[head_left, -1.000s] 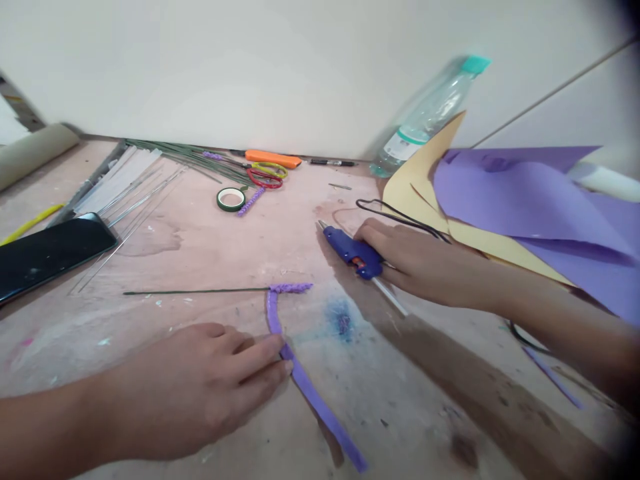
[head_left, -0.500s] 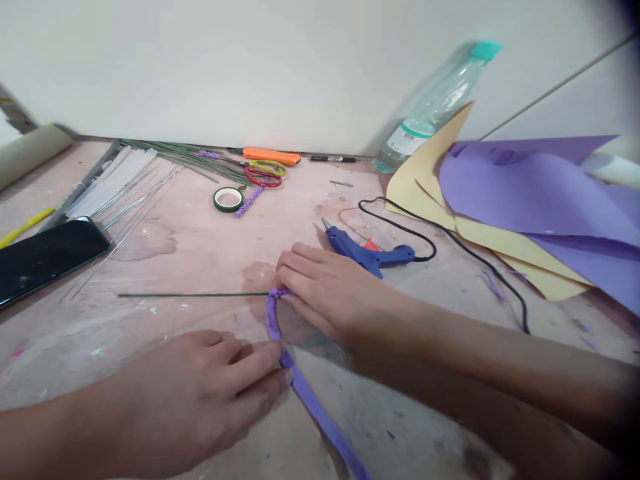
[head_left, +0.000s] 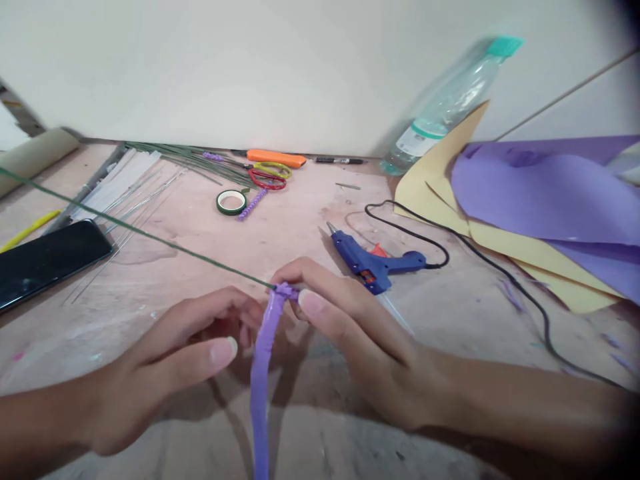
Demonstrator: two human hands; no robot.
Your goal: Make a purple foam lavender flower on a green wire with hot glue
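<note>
My right hand (head_left: pixel 350 327) pinches the end of a thin green floral wire (head_left: pixel 165 240), where a crinkled purple bit is wrapped round it. From that end the wire slants up across the table to the left edge of view. A long purple paper strip (head_left: pixel 260 380) hangs down from the wrapped end towards me, with a shiny patch near its top. Beside the strip is my left hand (head_left: pixel 195 340), its thumb apart from its curved fingers. The fingertips are partly hidden near the strip, and I cannot tell whether they touch it.
A blue glue gun (head_left: pixel 370 257) with a black cord lies right of centre. Behind are green tape (head_left: pixel 231 202), scissors (head_left: pixel 267 177), an orange cutter (head_left: pixel 276 159) and a pen (head_left: pixel 340 161). A phone (head_left: pixel 55 260) lies left; a bottle (head_left: pixel 435 120) and purple paper (head_left: pixel 545 193) stand right.
The wire's free end has risen from the table and swung up to the left. My left hand has let go of the strip and its thumb has opened. My right hand has turned, showing its thumb.
</note>
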